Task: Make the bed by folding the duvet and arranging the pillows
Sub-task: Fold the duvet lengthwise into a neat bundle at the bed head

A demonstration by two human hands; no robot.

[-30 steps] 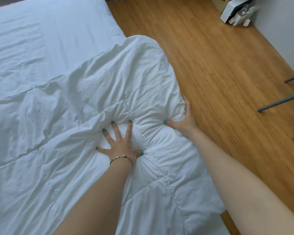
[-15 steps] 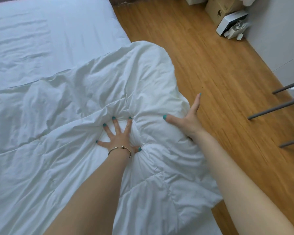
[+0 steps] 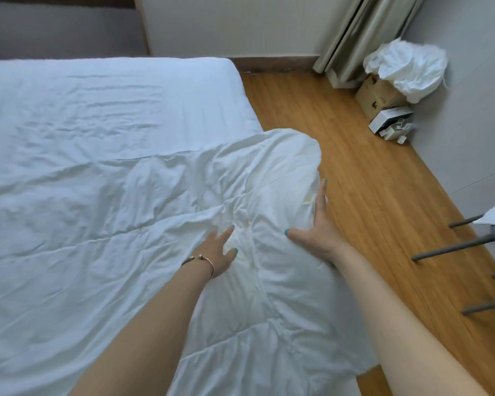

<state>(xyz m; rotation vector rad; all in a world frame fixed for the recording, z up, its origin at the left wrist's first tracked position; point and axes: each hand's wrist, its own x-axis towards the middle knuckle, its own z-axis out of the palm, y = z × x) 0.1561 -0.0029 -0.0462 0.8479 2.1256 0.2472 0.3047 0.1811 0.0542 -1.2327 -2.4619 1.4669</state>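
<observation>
The white duvet [image 3: 143, 224] lies rumpled under both my arms, spread over the bed [image 3: 97, 104] beyond my fingers. My left hand [image 3: 216, 252], bracelet [image 3: 199, 260] at the wrist, rests flat and relaxed on it. My right hand [image 3: 316, 224], fingers straight, presses the duvet's bulging side edge above the wooden floor [image 3: 369, 195].

No readable text anywhere in view.

The cardboard box [image 3: 376, 95] by the far wall carries small dark printed marks on its side, too small and blurred to make out; the white box [image 3: 389, 118] beside it shows no legible label, brand or number.
</observation>
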